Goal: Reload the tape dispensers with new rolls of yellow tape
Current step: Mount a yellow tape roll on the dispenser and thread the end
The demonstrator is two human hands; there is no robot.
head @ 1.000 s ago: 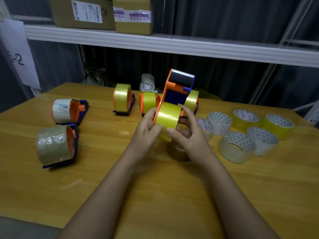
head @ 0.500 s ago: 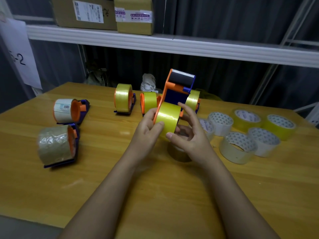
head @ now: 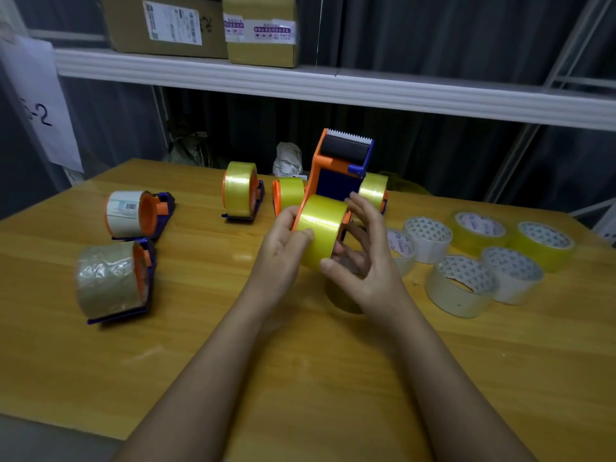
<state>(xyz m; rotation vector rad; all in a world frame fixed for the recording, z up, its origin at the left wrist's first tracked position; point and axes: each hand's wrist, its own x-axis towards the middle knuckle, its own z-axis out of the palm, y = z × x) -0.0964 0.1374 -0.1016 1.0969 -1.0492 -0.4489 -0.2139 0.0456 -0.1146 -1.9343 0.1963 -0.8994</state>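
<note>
A glossy yellow roll (head: 321,230) on an orange dispenser (head: 336,168) is gripped by the left hand (head: 283,258); the right hand (head: 363,261) is held loosely spread beside it, above the wooden tabletop (head: 300,378).

"-2" on the hanging white paper sheet (head: 40,105) (box labels illegible)

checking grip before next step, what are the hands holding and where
Left hand grips the yellow tape roll on the dispenser; right hand touches the roll's right side.
</note>
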